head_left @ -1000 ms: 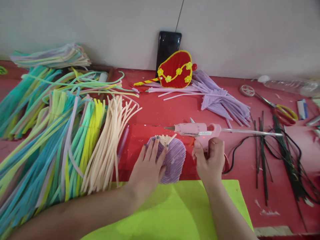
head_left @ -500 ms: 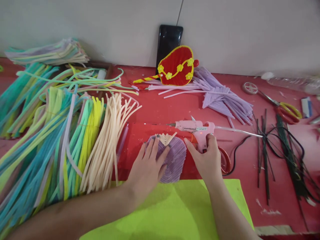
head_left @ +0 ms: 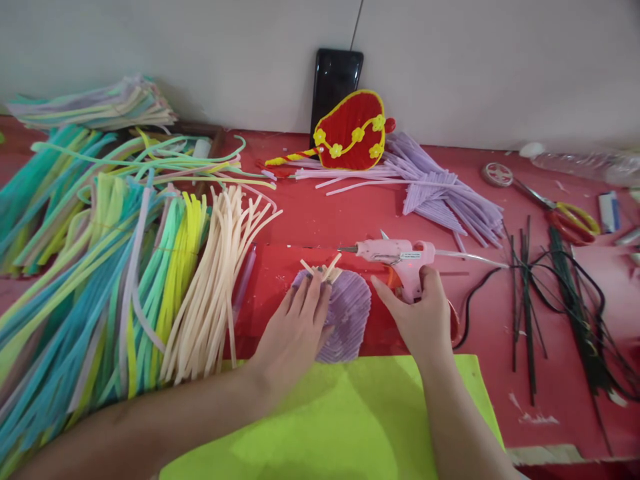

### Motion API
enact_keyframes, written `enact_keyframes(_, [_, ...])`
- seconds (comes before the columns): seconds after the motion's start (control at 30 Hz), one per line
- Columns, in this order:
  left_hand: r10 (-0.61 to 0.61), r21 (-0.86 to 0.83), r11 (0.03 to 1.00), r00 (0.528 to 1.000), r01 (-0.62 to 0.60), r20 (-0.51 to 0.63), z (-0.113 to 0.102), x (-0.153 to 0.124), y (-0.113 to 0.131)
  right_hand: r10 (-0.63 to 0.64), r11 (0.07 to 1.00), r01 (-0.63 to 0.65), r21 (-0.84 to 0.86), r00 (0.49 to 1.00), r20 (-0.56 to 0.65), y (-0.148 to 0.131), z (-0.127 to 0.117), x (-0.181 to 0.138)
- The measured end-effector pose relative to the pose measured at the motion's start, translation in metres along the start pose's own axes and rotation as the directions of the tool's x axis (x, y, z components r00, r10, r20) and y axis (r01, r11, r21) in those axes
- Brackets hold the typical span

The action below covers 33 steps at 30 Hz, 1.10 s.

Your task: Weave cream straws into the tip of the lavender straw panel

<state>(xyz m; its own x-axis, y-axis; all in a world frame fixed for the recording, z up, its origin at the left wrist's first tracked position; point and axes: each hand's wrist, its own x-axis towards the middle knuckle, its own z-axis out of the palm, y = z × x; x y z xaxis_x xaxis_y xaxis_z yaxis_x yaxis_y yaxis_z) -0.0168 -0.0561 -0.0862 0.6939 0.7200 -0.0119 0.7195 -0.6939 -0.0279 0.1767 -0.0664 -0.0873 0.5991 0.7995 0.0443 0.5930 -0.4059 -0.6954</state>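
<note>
Fingers point(head_left: 311, 298) pin fan point(head_left: 350, 320), grip glue gun point(head_left: 395, 252) — red table point(head_left: 325, 213), white wall point(head_left: 200, 53).

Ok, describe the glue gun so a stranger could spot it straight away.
Start at the red table and find the lime-green sheet at its near edge. Just beyond the sheet's right part, the right hand grips the glue gun, nozzle pointing left, beyond a purple woven piece. It is the only pale pink tool there, with a clear stick jutting from its back.
</note>
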Motion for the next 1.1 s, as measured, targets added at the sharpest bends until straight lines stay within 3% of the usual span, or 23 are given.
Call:
enact_keyframes(0.2, [-0.026, -0.009, 1.000, 0.999, 0.026, 0.036, -0.002, 0.000, -0.001, 0.066, 0.998, -0.066, 0.018, 0.998, -0.005, -0.004, -0.006, 0.002])
enact_keyframes(0.5, [-0.211, 0.068, 0.975, 0.977, 0.210, 0.011, -0.009, -0.003, 0.003, -0.014, 0.981, 0.035, -0.193, 0.994, 0.109, 0.003, -0.013, 0.003])
enact_keyframes(0.77, [-0.131, 0.062, 0.990, 0.982, 0.124, 0.135, -0.003, -0.011, 0.017, -0.172, 0.935, 0.208, -0.288, 0.975, 0.143, -0.001, 0.000, -0.012])
enact_keyframes(1.1, [-0.123, 0.087, 0.990, 0.984, 0.112, 0.127, -0.002, -0.010, 0.016, -0.328, 0.867, 0.367, -0.336, 0.929, 0.170, 0.002, 0.008, -0.013])
